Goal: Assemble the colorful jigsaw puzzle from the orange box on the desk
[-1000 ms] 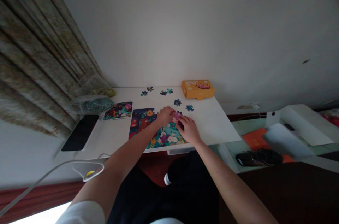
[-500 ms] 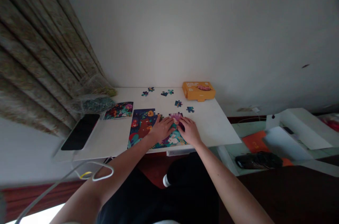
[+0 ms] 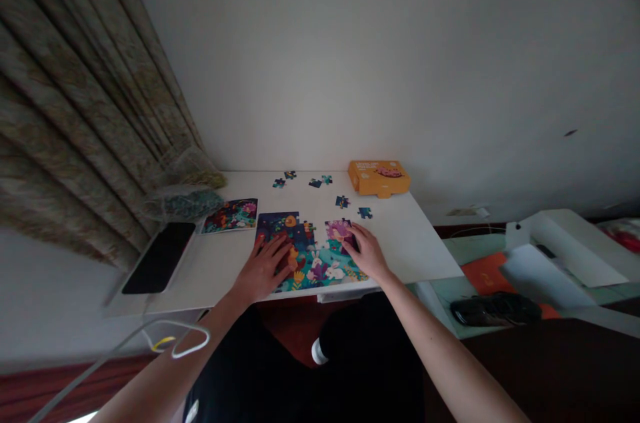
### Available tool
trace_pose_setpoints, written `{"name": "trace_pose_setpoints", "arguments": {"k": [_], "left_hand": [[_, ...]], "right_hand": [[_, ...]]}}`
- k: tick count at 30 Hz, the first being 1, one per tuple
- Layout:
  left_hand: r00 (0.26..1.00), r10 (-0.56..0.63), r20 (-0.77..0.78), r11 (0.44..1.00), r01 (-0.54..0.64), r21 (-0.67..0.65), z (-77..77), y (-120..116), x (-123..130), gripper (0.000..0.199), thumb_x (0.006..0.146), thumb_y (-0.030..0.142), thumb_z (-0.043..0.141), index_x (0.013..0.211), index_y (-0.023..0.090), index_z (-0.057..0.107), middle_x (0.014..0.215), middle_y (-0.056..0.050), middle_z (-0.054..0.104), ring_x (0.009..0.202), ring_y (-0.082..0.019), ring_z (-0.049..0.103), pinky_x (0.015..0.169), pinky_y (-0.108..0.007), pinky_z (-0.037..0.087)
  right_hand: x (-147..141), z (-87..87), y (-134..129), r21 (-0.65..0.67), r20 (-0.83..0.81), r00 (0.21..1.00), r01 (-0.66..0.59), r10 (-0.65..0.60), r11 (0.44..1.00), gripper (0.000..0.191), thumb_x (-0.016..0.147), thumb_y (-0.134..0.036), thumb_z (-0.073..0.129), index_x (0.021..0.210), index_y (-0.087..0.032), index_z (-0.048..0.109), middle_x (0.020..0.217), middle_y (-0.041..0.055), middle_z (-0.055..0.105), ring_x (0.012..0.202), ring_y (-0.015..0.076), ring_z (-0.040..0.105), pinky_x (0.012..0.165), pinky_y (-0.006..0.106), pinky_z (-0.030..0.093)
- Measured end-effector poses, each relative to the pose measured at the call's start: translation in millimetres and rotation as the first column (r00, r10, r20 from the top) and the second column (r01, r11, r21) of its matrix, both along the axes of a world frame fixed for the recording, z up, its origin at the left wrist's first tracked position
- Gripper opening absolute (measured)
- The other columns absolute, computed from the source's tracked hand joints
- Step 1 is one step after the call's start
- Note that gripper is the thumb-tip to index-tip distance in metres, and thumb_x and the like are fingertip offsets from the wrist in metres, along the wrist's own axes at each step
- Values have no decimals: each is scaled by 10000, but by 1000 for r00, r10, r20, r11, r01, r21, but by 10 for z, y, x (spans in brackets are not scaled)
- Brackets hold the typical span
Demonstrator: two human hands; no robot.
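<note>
Two bare hands lie on a part-built jigsaw of rabbits and flowers [image 3: 320,266], set on a white tabletop [image 3: 410,246]. Far left of the left hand: a black glossy phone [image 3: 159,257], then a small printed floral picture card [image 3: 230,215]. Left hand [image 3: 263,267]: open, palm down, fingers spread on the jigsaw's left side, grasping nothing. Right hand [image 3: 365,251]: fingers curved over a pink-and-purple cluster of pieces [image 3: 339,230] at the jigsaw's upper right; cannot tell whether they pinch it. Ahead of both hands: six loose dark blue-and-teal jigsaw pieces [image 3: 342,201], scattered. Ahead of the right hand: an orange cardboard box [image 3: 379,177]. Pieces judged light, thin and stiff, probably printed card; best taken by opposite edges between thumb and fingertip. Joined sections likely to part if pushed.
</note>
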State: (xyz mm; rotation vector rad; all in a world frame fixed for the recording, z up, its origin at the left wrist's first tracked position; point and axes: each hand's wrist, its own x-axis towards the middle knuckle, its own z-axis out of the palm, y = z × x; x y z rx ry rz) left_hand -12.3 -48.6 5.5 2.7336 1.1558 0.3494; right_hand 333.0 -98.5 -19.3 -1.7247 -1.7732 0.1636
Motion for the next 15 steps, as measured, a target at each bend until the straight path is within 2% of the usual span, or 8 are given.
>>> {"name": "trace_pose_setpoints", "arguments": {"k": [3,7,11,15], "left_hand": [[1000,20,22,1000,-20,-13,16,-18,31,509,1026,477,489,1472,250,583,1609,-101,479,1489,-288,449,1278,-576,241],[999,21,38,1000,-20,-20,33,-19,51,495,1027,448,486,1456,227,597,1597,-108,495,1479,-294,462,1269,-581,263],[999,25,37,1000,-25,-17,37,-20,33,466,1025,387,487,1447,229,606,1594,-100,499,1476,-282,467,1263,-565,283],[998,18,54,1000,-17,-8,35,-22,26,461,1006,329,517,1453,254,600,1592,-86,505,1477,-266,468,1264,-546,294]], "right_hand": [[116,-32,182,18,-68,996,55,-54,998,350,971,-407,596,1252,-223,691,1326,137,684,1268,281,621,1120,481,472],[260,29,632,-10,-70,993,100,-100,995,354,917,-289,627,1256,-210,689,1293,121,701,1245,264,630,1112,460,474],[325,158,1113,-130,47,997,63,-57,990,423,857,-146,637,1274,-194,688,1289,107,709,1218,243,644,1118,412,458],[345,228,1431,-263,166,986,35,10,964,505,841,-129,664,1345,-155,657,1363,145,674,1252,259,633,1102,370,460]]}}
